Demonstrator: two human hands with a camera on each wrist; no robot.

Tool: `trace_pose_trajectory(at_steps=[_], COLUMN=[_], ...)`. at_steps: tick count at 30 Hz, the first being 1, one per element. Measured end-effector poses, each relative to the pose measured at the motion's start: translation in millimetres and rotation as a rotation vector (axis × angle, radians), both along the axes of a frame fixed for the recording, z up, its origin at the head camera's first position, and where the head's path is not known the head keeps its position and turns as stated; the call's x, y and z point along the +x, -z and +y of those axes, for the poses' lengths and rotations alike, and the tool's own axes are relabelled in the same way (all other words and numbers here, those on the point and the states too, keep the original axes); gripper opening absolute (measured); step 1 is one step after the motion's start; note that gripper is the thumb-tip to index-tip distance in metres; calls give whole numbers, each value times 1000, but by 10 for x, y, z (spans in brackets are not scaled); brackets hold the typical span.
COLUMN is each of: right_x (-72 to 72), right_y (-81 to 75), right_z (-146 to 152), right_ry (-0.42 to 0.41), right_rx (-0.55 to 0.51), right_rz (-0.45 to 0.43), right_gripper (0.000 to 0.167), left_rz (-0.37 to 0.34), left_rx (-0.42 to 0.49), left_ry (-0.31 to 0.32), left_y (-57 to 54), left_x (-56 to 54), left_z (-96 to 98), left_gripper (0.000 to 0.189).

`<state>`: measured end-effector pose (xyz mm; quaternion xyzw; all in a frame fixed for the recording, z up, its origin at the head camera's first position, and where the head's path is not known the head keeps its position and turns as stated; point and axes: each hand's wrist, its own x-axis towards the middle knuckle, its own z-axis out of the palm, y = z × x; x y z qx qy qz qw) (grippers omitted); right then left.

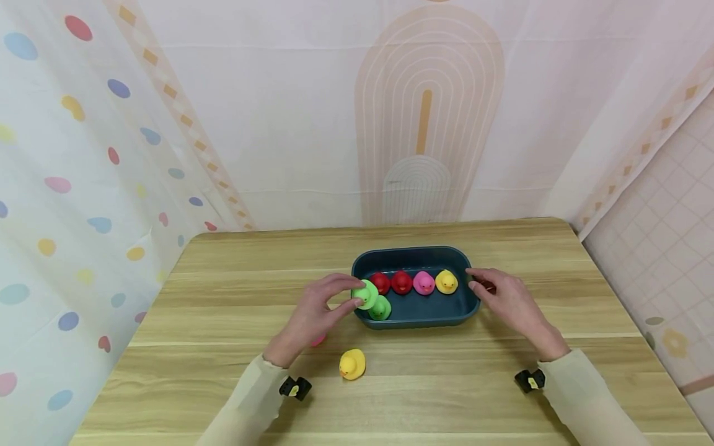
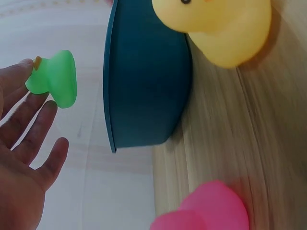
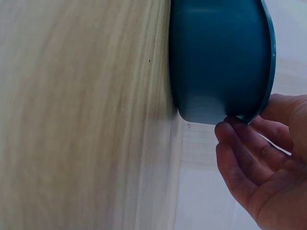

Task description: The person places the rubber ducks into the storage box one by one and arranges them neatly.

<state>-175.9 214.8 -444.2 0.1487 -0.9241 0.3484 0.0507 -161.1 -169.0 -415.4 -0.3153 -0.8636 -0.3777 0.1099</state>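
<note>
A light green rubber duck (image 2: 60, 79) is pinched between the thumb and fingers of my left hand (image 1: 313, 313), above the left end of a dark teal bin (image 1: 426, 323). Inside the bin, another green duck (image 1: 380, 308) sits just below the held one. Along the bin's middle stand two red ducks (image 1: 401, 283), a pink duck (image 1: 424, 284) and a yellow duck (image 1: 446, 282). My right hand (image 1: 510, 301) grips the bin's right end by the rim, some fingers curled beneath it in the right wrist view.
On the wooden table (image 1: 446, 396), a yellow duck (image 1: 352, 364) lies in front of the bin. A pink duck (image 2: 211, 208) is mostly hidden by my left hand in the head view. A patterned curtain (image 1: 290, 124) hangs behind the table.
</note>
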Motion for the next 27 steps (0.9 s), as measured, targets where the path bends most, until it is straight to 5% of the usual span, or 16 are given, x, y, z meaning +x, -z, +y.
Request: trace_pose_trajectory(at_steps=[13, 27], right_x=[1, -6], right_y=[10, 6], right_z=[-1, 9], right_ry=[1, 4], right_rx=[-5, -1], right_rz=[15, 22], right_gripper=[33, 32], left_rz=[-74, -79], left_rx=[-42, -63], left_ry=[3, 52], left_y=[6, 41], left_x=[-42, -128], left_z=[218, 376], left_gripper=[29, 30])
